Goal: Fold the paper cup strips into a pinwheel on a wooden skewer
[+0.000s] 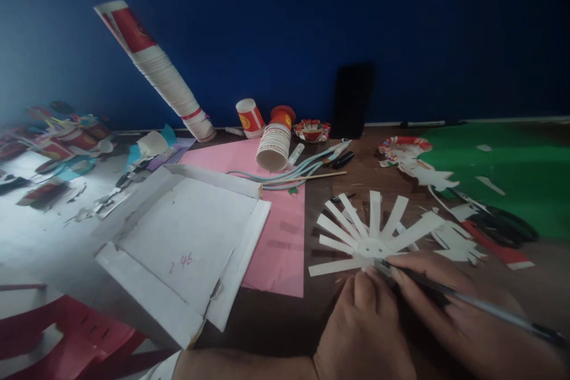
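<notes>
A white paper cup cut into strips [371, 243] lies splayed on the dark table, its strips fanned out like rays. Two small dark dots mark its round middle. My left hand [365, 326] is closed at its near edge, fingers bent and pressing on the paper. In my right hand [463, 303] is a pen [485, 307], gripped between thumb and fingers, its tip at the round middle just below the dots. White paper scraps [456, 240] lie to the right of the cut cup, close to black-handled scissors [507, 225].
An open white cardboard box lid [178, 237] rests left on pink paper [285, 261]. Behind stand a tall leaning stack of paper cups [167, 80], a tipped cup stack [273, 145] and a dark phone [354, 98]. Green paper [499, 172] covers the right; red cut paper [75, 338] sits front left.
</notes>
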A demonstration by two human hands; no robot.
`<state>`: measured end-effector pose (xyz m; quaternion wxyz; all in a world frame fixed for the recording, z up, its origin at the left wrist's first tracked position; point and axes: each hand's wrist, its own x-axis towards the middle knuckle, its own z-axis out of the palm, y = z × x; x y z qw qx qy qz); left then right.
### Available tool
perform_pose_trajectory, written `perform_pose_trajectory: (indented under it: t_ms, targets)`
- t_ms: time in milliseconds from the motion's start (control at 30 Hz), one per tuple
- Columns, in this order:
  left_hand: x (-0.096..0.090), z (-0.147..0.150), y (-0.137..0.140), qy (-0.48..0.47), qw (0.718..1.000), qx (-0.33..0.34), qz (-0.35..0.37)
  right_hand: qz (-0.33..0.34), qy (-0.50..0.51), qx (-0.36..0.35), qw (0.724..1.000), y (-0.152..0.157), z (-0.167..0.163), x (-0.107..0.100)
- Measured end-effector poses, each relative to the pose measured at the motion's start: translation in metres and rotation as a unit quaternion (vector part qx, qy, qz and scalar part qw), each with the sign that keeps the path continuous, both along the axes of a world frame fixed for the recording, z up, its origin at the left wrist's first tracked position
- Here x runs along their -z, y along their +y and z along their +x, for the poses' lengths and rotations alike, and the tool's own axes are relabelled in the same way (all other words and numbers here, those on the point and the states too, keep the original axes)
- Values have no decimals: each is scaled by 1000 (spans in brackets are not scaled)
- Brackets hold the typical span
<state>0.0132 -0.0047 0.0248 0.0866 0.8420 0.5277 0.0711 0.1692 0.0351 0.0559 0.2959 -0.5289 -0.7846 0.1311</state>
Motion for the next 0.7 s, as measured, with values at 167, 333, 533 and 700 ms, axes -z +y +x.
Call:
perform_pose_trajectory:
  t_ms: [167, 333, 533, 700]
  targets:
    - [-6, -1, 3, 1, 1000, -4, -19, 0, -4, 8, 1000, -1, 1, 1]
    - [-5, -3, 3, -7, 1000, 4, -4, 1, -8, 8, 1000, 1, 0, 4]
    - [-1, -1, 1, -20, 999, -8, 31, 3, -11, 6, 1000, 1, 2, 6]
    - [-3, -5, 3, -21, 999, 18, 19, 8, -20, 11, 1000, 0, 2, 5]
